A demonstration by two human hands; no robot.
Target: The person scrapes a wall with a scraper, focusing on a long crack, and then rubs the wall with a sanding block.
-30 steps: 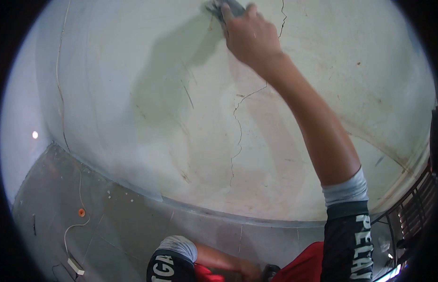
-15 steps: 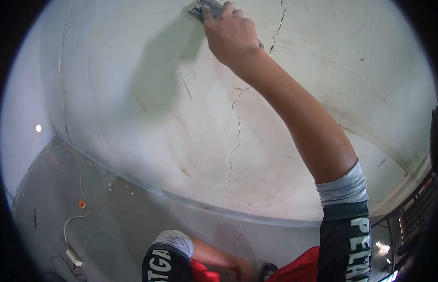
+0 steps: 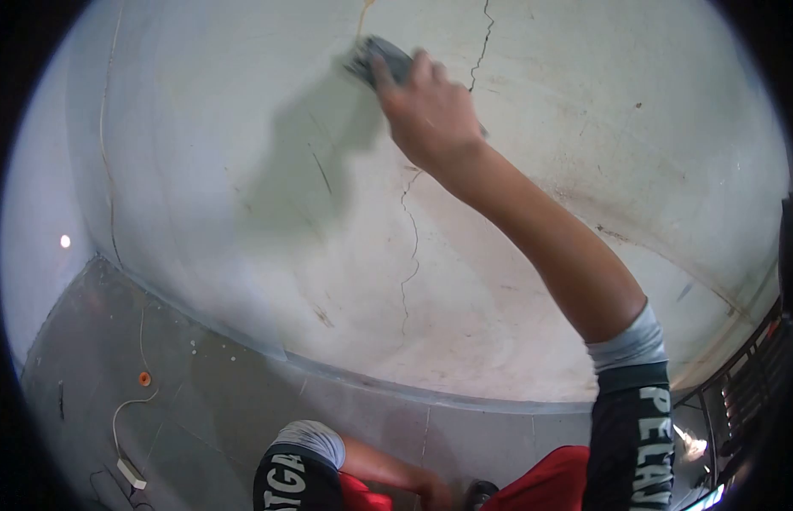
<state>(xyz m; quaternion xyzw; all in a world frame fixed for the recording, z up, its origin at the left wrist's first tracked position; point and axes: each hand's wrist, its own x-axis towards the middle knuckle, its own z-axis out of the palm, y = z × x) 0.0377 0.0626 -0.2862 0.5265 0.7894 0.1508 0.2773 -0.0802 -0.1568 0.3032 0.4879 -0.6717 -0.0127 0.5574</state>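
Observation:
My right hand (image 3: pixel 435 106) is closed round a dark grey flat tool (image 3: pixel 392 64) that looks like a hand sander, with a whitish, dusty front end. It is held against the pale plastered wall (image 3: pixel 226 111), left of a jagged crack (image 3: pixel 480 51), and a little motion blurs it. The tool's other end peeks out past the wrist side. Low in the view, my left hand (image 3: pixel 437 494) hangs beside a red-clothed leg, near a dark shoe (image 3: pixel 480 494); its fingers are too hidden to read.
A thin cable (image 3: pixel 115 417) runs over the grey tiled floor (image 3: pixel 243 400) to a white power strip (image 3: pixel 131 473). An orange ring-shaped piece (image 3: pixel 144 378) lies on that cable. A dark metal rack (image 3: pixel 754 375) stands at the right edge. Small white bits (image 3: pixel 213 351) lie near the wall's foot.
My right hand has moved down and slightly right along the wall with the grey tool. A yellowish streak above it has come into view. My left hand has hardly moved.

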